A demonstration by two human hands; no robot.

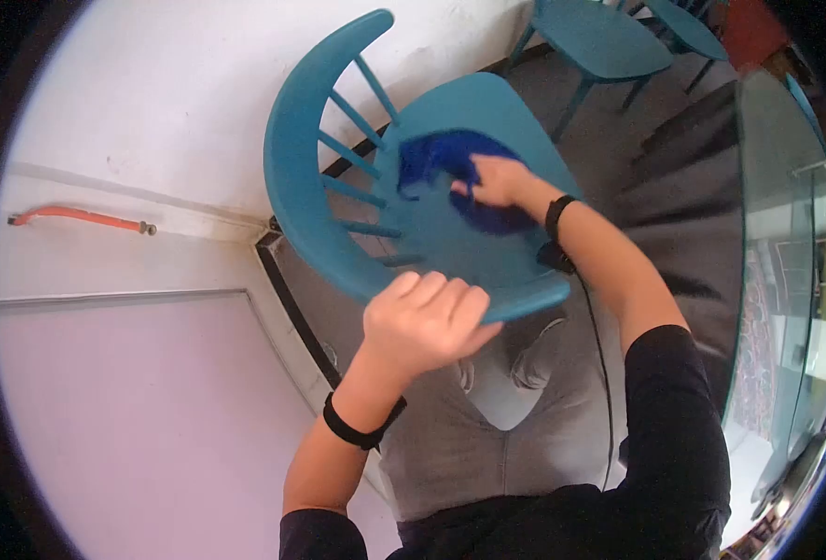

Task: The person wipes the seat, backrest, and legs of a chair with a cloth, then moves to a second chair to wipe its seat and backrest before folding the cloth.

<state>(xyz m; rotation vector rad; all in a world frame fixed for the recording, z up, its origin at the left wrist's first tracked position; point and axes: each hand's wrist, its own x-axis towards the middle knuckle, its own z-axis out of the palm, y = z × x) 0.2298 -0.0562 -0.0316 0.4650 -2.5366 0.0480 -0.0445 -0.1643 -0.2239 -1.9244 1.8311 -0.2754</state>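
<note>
A teal wooden chair (291, 159) with a curved back rail and several spindles stands in front of me. My left hand (424, 317) is closed around the near end of that rail. On the seat lies a dark blue cloth (450, 147), bunched and slightly blurred. My right hand (495, 179) presses on the cloth, its fingers curled into it near the middle of the seat. Part of the cloth is hidden under that hand. Black bands circle both my wrists.
Another teal chair (609, 42) stands at the back right. A glass-topped table (758, 168) with dark cloth beneath runs along the right. A white wall (152, 112) with an orange hose (82, 215) is at left. A black cable (604, 364) hangs by my leg.
</note>
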